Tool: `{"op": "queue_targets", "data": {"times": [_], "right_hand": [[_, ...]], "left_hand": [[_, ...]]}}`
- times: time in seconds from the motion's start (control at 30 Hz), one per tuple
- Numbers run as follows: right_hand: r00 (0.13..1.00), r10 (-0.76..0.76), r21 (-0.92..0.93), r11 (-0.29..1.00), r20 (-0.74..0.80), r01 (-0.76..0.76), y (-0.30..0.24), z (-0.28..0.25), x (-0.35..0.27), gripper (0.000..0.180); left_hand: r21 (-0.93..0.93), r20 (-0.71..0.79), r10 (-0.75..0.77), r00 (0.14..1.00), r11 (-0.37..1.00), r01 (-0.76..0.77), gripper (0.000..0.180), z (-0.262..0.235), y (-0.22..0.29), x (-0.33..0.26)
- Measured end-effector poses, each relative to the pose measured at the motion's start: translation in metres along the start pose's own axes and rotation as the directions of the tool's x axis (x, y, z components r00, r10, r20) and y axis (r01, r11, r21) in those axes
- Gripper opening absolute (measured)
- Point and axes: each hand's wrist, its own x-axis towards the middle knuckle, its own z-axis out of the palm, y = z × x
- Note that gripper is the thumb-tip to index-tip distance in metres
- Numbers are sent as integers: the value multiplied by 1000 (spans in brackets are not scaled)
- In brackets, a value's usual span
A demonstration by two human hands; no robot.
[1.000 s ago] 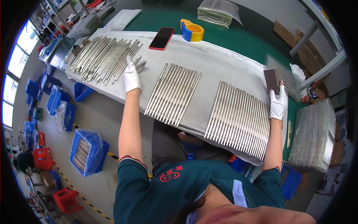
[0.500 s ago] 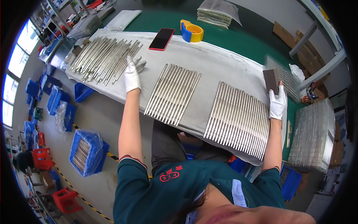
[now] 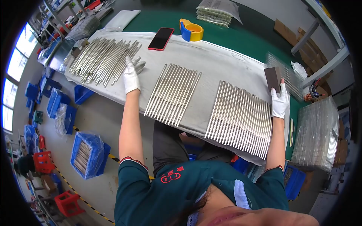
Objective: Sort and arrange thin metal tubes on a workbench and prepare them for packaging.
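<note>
Our left hand (image 3: pixel 132 75) has its fingers spread and seemingly unloaded beside the loose rod heap (image 3: pixel 103 60) at left; we cannot tell whether they touch. At right, our right hand (image 3: pixel 279 101) grasps a dark block (image 3: pixel 272 78) by its near end, while the middle row (image 3: pixel 172 94) and right row (image 3: pixel 239 118) lie side by side on the cloth (image 3: pixel 215 62), presumably so rods stay uncrossed.

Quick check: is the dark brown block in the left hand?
No, the right hand holds the dark brown block, while the left hand is open at the edge of the loose metal rods.
</note>
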Motion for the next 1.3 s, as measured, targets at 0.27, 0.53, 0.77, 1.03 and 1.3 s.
{"op": "queue_targets", "data": {"times": [0.27,0.53,0.77,1.03,1.3], "right_hand": [[1000,17,11,1000,-1,-17,1,0,0,67],[1000,14,-11,1000,0,-14,0,1,0,67],[1000,-14,3,1000,-17,14,-2,1,1,67],[1000,0,4,1000,-13,1,-4,1,1,67],[1000,-6,9,1000,-16,6,0,0,-1,67]], "left_hand": [[8,1,-6,1000,1000,6,87,1,3,-2],[3,0,-5,1000,1000,5,86,1,3,-2],[3,-2,-21,1000,1000,21,84,1,5,-3],[-1,-3,-17,1000,1000,17,84,-1,2,-1],[14,1,-12,1000,1000,12,85,0,3,-4]]}}
